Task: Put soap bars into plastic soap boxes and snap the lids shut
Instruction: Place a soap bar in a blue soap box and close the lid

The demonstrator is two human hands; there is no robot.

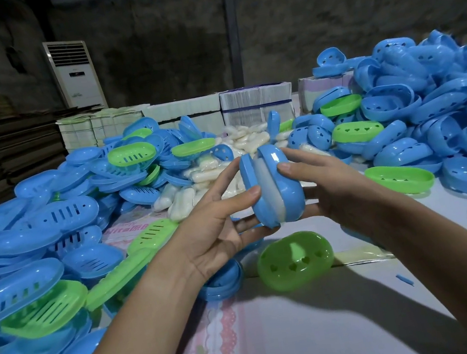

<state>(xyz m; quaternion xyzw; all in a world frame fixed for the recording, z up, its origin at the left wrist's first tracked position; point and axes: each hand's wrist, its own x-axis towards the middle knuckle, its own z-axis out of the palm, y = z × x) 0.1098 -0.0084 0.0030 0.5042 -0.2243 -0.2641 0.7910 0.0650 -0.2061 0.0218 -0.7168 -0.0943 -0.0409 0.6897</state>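
I hold a blue soap box upright on its edge above the table, between both hands. A white soap bar shows in the gap between its two halves, so the lid stands slightly apart from the base. My left hand grips the left half, thumb across its side. My right hand presses the right half, thumb on the shell. More wrapped white soap bars lie piled behind.
Heaps of blue and green slotted lids fill the left, heart-holed bases the right. A green base and a blue part lie under my hands. Paper stacks line the back. The sheet is bare in front.
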